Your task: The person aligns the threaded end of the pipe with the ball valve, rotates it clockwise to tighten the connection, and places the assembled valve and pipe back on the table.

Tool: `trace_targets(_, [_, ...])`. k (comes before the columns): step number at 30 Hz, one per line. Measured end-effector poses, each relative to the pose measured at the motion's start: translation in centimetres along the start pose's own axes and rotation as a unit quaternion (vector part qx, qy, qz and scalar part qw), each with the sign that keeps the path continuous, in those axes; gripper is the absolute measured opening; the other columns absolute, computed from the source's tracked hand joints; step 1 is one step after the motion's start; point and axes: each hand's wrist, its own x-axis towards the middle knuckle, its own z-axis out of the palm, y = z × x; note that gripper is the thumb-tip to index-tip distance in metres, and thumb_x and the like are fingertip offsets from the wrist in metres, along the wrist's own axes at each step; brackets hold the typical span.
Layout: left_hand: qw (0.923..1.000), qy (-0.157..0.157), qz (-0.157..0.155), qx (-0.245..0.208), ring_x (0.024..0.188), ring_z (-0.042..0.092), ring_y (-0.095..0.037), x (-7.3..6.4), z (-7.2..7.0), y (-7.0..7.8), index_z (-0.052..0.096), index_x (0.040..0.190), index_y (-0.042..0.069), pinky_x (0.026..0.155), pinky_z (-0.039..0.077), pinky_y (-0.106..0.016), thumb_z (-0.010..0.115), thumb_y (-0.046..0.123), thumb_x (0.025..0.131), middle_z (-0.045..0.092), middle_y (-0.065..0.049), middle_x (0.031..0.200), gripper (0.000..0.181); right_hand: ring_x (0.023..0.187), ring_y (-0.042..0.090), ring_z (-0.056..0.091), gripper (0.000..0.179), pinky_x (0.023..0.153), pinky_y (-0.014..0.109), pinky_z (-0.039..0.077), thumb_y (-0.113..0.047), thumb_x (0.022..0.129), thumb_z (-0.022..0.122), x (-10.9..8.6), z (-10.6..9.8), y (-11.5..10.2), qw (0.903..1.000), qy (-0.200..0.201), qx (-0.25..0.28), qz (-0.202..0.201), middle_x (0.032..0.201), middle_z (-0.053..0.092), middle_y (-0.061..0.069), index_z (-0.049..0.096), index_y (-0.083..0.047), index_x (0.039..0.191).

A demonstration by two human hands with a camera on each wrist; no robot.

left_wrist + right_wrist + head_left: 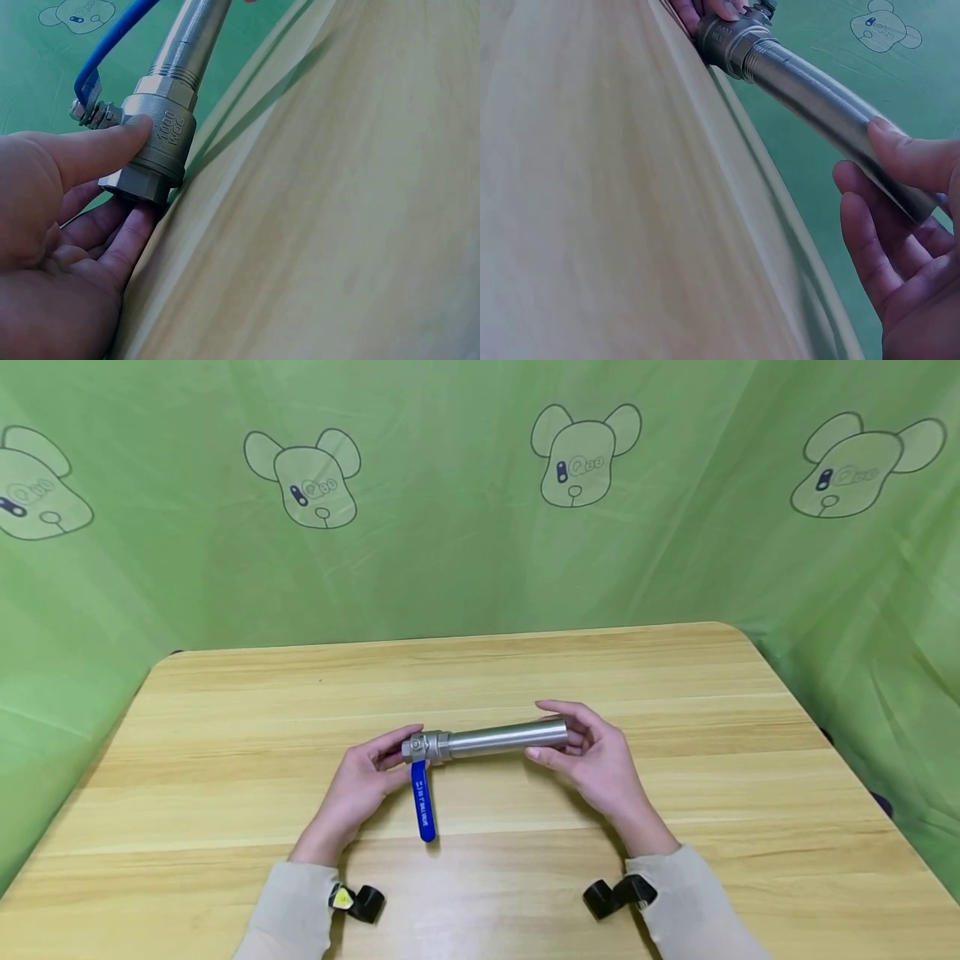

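A steel ball valve (pixel 427 747) with a blue lever handle (pixel 423 806) is joined to a straight steel pipe (pixel 502 737). My left hand (pixel 360 785) grips the valve at the pipe's left end, its thumb on the body marked "1000 WOG" in the left wrist view. Toward me points the lever, roughly square to the pipe. Around the pipe's free right end, my right hand (pixel 603 768) holds on with thumb and fingers. Screw threads (pixel 176 73) show where pipe and valve meet. The right wrist view shows the pipe (pixel 832 112) sloping between both hands.
Beneath the hands lies a wooden table (pixel 480 893) with rounded far corners. Green curtains (pixel 450 527) printed with bear heads hang behind it and at the sides. A black wrist device (pixel 367 903) sits at the left sleeve, another black device (pixel 600 899) at the right.
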Motion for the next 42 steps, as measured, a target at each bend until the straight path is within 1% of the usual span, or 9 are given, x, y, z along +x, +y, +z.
trace_targets(2, [1.0,-0.001,-0.001,-0.002,0.142,0.063,-0.032,0.02,0.02,0.03,0.065,0.15,0.017,0.108,0.057,-0.025,0.075,-0.003,0.095,0.061,-0.015,0.156,0.059,0.097,0.007,0.075,0.06,0.085,0.021,0.066,0.002,0.083,0.089,0.01,0.01,-0.04,1.0,0.0,0.002,0.004,0.124,0.072,0.023,0.068,-0.006,0.139])
trace_targets(8, [1.0,-0.002,-0.003,-0.003,0.142,0.063,-0.032,0.02,0.05,0.07,0.064,0.151,0.015,0.108,0.057,-0.024,0.075,-0.003,0.096,0.06,-0.015,0.157,0.059,0.094,0.007,0.076,0.049,0.083,0.021,0.066,0.0,0.085,0.088,-0.08,0.14,-0.2,0.9997,0.004,0.004,0.024,0.121,0.074,0.024,0.071,-0.004,0.131])
trace_targets(12, [1.0,-0.001,-0.003,0.001,0.142,0.063,-0.032,0.0,0.04,0.08,0.064,0.15,0.016,0.109,0.057,-0.025,0.075,-0.002,0.096,0.061,-0.015,0.157,0.058,0.093,0.009,0.077,0.047,0.081,0.022,0.066,-0.003,0.087,0.088,-0.11,0.18,-0.26,0.9993,0.004,0.008,0.036,0.121,0.073,0.025,0.07,-0.002,0.131])
trace_targets(19, [1.0,-0.001,-0.002,0.004,0.142,0.063,-0.032,-0.01,0.04,0.05,0.065,0.15,0.018,0.11,0.057,-0.026,0.075,-0.001,0.096,0.061,-0.014,0.156,0.058,0.09,0.007,0.077,0.045,0.078,0.021,0.066,-0.007,0.088,0.089,-0.05,0.17,-0.17,0.9988,0.009,-0.003,0.048,0.118,0.075,0.023,0.071,-0.002,0.129])
trace_targets(22, [1.0,0.0,-0.003,0.004,0.142,0.063,-0.032,-0.02,0.08,0.03,0.065,0.15,0.018,0.11,0.057,-0.026,0.075,-0.001,0.096,0.061,-0.014,0.156,0.058,0.088,0.01,0.079,0.045,0.077,0.024,0.067,-0.008,0.088,0.088,0.03,0.15,-0.09,0.9982,0.007,0.004,0.059,0.115,0.076,0.022,0.071,-0.001,0.129])
trace_targets(26, [1.0,0.002,-0.004,0.004,0.143,0.062,-0.032,-0.04,0.12,0.03,0.064,0.15,0.017,0.111,0.056,-0.027,0.075,0.0,0.096,0.061,-0.014,0.157,0.058,0.086,0.016,0.081,0.043,0.077,0.028,0.068,-0.009,0.091,0.087,0.08,0.24,-0.08,0.9969,0.005,0.019,0.076,0.113,0.077,0.021,0.07,0.0,0.129])
trace_targets(31, [1.0,0.002,-0.006,0.003,0.143,0.062,-0.031,-0.06,0.08,0.02,0.064,0.151,0.017,0.111,0.056,-0.027,0.075,0.0,0.097,0.061,-0.014,0.157,0.058,0.079,0.022,0.081,0.043,0.072,0.032,0.069,-0.016,0.093,0.086,0.02,0.36,-0.06,0.9955,0.004,0.026,0.092,0.108,0.078,0.019,0.069,0.0,0.13])
trace_targets(36, [1.0,0.002,-0.008,0.005,0.143,0.062,-0.031,-0.04,0.11,0.05,0.064,0.151,0.017,0.112,0.055,-0.029,0.076,0.001,0.096,0.061,-0.014,0.157,0.058,0.073,0.021,0.08,0.046,0.069,0.033,0.069,-0.025,0.094,0.086,0.06,0.43,-0.2,0.9936,0.009,0.013,0.112,0.101,0.08,0.012,0.068,-0.002,0.13])
trace_targets(42, [0.9999,0.002,-0.01,0.008,0.143,0.062,-0.031,-0.02,0.1,0.11,0.064,0.151,0.018,0.114,0.055,-0.034,0.076,0.002,0.097,0.061,-0.013,0.156,0.058,0.068,0.02,0.078,0.048,0.067,0.033,0.069,-0.032,0.094,0.086,0.11,0.44,-0.33,0.9906,0.015,0.011,0.136,0.093,0.081,0.013,0.069,-0.002,0.128])
